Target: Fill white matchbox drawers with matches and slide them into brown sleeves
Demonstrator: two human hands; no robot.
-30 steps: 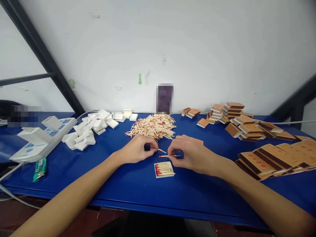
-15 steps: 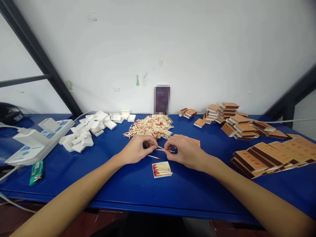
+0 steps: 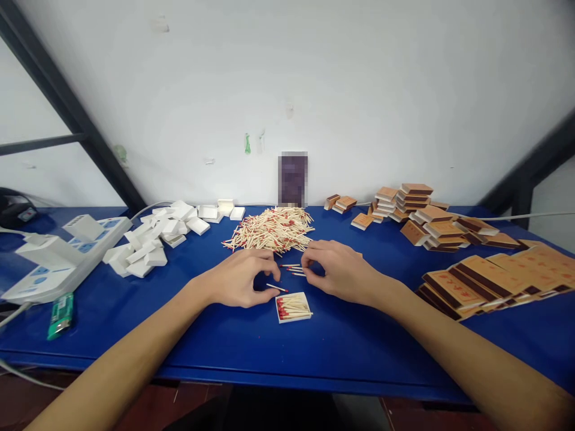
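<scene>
A blue counter (image 3: 215, 353) carries everything, a heap of loose matches (image 3: 272, 230) towards its far side. Nearer, the left hand (image 3: 245, 281) has just parted from the right hand (image 3: 336, 269) and dropped lower, finger and thumb now spread; the right grip appears closed. Just in front of them sits a white matchbox tray (image 3: 293, 320) holding matches, red heads to the left. The small bunch of matchsticks (image 3: 296, 269) is now with the right hand alone, leaving the left unladen around a single stray match (image 3: 277, 288)
</scene>
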